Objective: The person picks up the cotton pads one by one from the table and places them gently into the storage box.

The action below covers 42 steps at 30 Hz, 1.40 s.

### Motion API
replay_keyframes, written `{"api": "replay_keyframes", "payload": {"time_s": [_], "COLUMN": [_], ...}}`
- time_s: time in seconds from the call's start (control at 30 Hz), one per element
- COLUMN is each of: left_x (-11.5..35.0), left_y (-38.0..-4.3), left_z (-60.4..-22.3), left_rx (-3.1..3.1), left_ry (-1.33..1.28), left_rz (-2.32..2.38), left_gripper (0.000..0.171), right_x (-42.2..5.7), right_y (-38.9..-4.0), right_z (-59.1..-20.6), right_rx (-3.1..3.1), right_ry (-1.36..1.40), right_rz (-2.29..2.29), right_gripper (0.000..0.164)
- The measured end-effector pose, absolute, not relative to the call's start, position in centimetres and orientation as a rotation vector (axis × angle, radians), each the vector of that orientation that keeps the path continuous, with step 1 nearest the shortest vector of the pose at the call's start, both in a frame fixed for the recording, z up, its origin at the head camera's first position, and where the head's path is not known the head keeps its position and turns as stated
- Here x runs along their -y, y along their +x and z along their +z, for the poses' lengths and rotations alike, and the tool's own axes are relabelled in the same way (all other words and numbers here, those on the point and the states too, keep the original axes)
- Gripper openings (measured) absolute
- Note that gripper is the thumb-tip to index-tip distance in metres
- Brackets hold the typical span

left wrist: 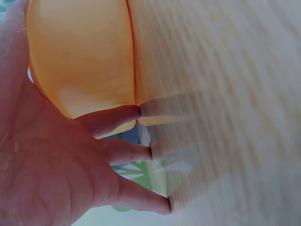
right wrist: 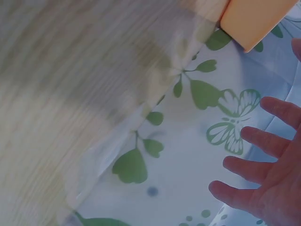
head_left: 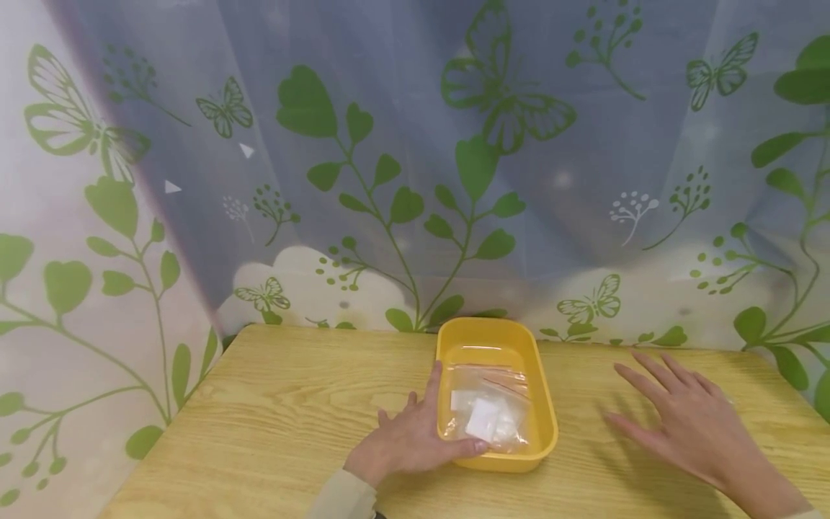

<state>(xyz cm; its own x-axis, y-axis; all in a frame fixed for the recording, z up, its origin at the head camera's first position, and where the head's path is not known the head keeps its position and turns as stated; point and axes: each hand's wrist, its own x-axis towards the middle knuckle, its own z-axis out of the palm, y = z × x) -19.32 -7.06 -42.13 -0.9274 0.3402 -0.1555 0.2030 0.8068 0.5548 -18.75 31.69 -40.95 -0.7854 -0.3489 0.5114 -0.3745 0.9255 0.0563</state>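
A yellow plastic bin (head_left: 547,425) with rounded corners stands on the wooden table near its back edge. Inside lie several clear zip-lock bags (head_left: 512,389) with reddish seal lines and white pieces in them. My left hand (head_left: 415,440) is at the bin's near left corner. Its thumb lies over the near rim, and the index finger runs along the left wall. In the left wrist view, the other fingers (left wrist: 124,151) are straight and spread, with tips at the tabletop beside the bin (left wrist: 84,56). My right hand (head_left: 681,425) hovers right of the bin, fingers spread, holding nothing.
A curtain (head_left: 389,144) printed with green leaves and butterflies hangs behind the table (head_left: 292,389) and along its left side. In the right wrist view, the curtain (right wrist: 178,155) meets the table's edge, with the bin's corner (right wrist: 256,21) at the top.
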Motion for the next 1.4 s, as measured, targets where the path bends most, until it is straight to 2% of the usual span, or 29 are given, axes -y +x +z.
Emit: {"api": "replay_keyframes", "payload": {"time_s": [0.2, 1.1, 1.4], "left_x": [7.0, 7.0, 7.0], "left_y": [-19.3, -19.3, -19.3], "left_z": [-42.1, -42.3, -42.0], "left_rx": [-2.750, -2.751, -2.754], "left_ry": [0.419, 0.420, 0.421], "left_rz": [0.800, 0.798, 0.781], "left_gripper": [0.130, 0.130, 0.129], "right_x": [-32.7, -40.0, -41.3], "right_y": [-18.5, -19.2, -19.7], "right_z": [-41.4, -43.5, -43.8], "right_rx": [2.585, 2.635, 2.851], "right_ry": [0.465, 0.362, 0.253], "right_rz": [0.040, 0.094, 0.204], "right_gripper": [0.079, 0.076, 0.075]}}
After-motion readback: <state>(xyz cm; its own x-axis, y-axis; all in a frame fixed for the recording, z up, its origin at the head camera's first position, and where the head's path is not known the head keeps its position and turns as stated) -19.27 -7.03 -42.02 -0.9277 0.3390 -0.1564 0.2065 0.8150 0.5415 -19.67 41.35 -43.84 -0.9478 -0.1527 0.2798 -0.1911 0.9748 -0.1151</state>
